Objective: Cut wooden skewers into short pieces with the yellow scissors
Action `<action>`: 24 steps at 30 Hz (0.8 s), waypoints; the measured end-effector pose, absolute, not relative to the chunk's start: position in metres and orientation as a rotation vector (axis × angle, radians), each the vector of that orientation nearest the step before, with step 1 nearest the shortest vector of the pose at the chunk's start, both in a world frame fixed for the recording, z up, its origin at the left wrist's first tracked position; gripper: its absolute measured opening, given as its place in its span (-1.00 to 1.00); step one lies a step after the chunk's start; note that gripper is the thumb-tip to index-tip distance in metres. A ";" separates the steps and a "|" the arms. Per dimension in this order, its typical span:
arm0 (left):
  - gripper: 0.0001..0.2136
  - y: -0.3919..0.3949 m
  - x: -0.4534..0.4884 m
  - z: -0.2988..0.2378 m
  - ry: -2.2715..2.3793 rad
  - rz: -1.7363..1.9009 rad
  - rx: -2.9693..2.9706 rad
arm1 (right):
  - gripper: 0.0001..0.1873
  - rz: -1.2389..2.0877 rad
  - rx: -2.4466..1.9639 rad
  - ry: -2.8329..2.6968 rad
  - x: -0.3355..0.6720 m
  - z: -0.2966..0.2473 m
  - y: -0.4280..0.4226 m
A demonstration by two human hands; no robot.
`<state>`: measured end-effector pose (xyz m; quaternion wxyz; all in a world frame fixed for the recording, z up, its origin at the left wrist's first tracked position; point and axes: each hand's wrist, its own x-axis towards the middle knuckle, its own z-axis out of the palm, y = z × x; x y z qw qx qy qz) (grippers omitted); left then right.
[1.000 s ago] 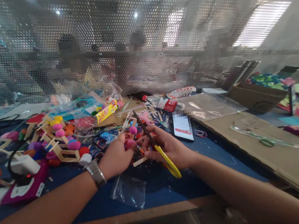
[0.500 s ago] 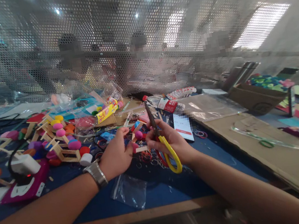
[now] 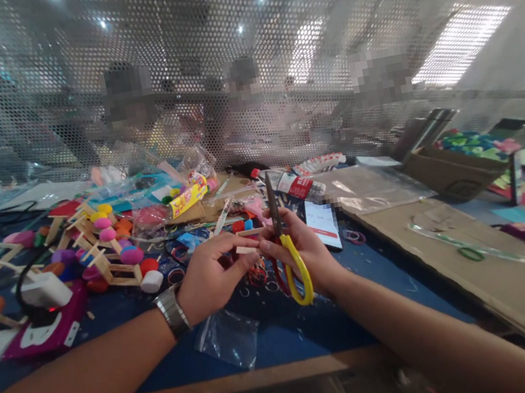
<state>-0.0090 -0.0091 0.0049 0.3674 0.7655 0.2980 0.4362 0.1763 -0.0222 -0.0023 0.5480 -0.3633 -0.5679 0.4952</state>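
Note:
My right hand grips yellow-handled scissors with the blades pointing up and away, above the blue table. My left hand, with a metal watch on the wrist, pinches a small wooden stick piece together with the right fingertips. The two hands meet at that piece, just above a scatter of rubber bands.
Stick frames with coloured pom-poms lie at the left beside a white charger on a purple block. A small clear bag lies near the table edge. Cardboard sheets and a box sit right. People sit behind a perforated screen.
The scissors have swung from leaning left to nearly upright. Both hands rose a little and closed together on the stick piece; the pink pom-pom seen in the left fingers earlier is out of sight.

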 end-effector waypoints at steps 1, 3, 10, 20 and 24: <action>-0.81 -0.009 -0.009 0.005 0.764 1.133 1.918 | -0.42 1.178 -0.859 -1.372 0.176 -0.002 -0.023; -0.79 -0.008 -0.008 0.005 0.768 1.165 1.829 | -0.41 1.180 -0.858 -1.405 0.176 -0.002 -0.024; -0.66 0.005 -0.008 0.004 0.743 1.314 1.515 | -0.60 0.922 -0.794 -1.262 0.192 -0.002 -0.014; -0.74 0.008 -0.008 0.003 0.805 1.339 1.254 | -0.09 1.106 -0.887 -1.292 0.198 0.012 -0.020; -0.81 0.009 -0.007 0.006 0.817 1.343 1.176 | -0.14 1.166 -0.861 -1.388 0.193 0.011 -0.028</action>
